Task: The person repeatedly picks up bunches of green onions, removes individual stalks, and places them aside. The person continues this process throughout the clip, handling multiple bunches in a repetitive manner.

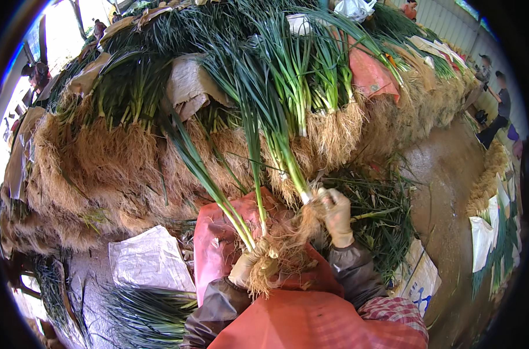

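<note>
My left hand (249,265), in a pale glove, is closed around the root end of a few green onions (234,220). Their leaves point up and away, and tan roots spill below the fist. To the right, my gloved right hand (337,214) pinches the rooty base of a thicker green onion (295,170). Its white end shows just beside the fingertips, with fine roots (309,224) dangling underneath. Both hands are above a red apron (220,231) spread over my lap and strewn with loose root strands.
A long heap of green onions (138,94) with matted roots (94,152) faces me. Leaf trimmings (380,222) lie at right, near a printed sack (417,279). At left are a white sack (151,261) and more onions (148,312). People (502,102) are farther off.
</note>
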`<state>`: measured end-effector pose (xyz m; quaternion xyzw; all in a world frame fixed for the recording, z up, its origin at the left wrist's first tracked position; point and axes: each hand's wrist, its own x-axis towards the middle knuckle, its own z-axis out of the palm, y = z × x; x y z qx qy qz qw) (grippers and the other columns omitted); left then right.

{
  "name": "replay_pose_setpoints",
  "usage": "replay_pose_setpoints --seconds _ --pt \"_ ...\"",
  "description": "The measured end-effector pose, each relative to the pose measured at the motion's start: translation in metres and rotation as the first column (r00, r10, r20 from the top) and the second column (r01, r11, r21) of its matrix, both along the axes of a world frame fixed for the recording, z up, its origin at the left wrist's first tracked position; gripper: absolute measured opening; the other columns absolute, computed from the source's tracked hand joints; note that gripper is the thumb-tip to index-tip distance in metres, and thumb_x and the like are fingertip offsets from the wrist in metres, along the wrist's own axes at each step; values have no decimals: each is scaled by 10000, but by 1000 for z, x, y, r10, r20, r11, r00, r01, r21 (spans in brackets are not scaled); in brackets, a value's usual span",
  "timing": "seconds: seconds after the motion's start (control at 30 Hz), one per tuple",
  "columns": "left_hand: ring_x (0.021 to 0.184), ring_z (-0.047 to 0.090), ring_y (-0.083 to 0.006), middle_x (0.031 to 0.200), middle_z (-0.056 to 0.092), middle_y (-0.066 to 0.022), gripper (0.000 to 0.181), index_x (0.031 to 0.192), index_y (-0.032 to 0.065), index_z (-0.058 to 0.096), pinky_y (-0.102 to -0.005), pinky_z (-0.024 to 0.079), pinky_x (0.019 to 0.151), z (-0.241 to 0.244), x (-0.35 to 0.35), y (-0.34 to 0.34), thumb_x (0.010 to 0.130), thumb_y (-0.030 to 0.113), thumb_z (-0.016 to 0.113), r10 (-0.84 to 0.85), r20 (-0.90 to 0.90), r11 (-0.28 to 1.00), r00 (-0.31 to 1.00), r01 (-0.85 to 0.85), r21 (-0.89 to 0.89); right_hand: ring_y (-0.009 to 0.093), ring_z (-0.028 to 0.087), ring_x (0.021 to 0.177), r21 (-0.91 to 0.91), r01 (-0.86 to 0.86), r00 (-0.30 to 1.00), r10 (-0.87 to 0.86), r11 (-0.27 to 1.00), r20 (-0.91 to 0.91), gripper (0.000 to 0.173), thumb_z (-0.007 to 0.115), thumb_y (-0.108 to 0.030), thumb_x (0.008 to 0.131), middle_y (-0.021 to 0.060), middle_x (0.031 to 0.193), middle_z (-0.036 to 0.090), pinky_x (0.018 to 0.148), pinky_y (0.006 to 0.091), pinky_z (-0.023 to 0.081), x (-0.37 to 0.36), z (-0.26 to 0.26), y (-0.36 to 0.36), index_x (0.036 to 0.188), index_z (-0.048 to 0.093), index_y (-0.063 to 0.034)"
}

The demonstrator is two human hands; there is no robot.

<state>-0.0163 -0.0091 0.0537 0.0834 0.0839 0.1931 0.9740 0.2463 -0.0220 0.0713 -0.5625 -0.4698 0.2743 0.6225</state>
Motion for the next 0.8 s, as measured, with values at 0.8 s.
replay_pose_setpoints --seconds 0.8 --pt "720 668 -219 886 679 -87 299 1134 4 600 -342 575 640 3 21 7 912 182 694 239 -466 970 852 -234 71 214 681 728 -240 -196 915 266 951 304 270 668 -223 946 162 842 709 659 338 519 -76 -22 28 1054 681 23"
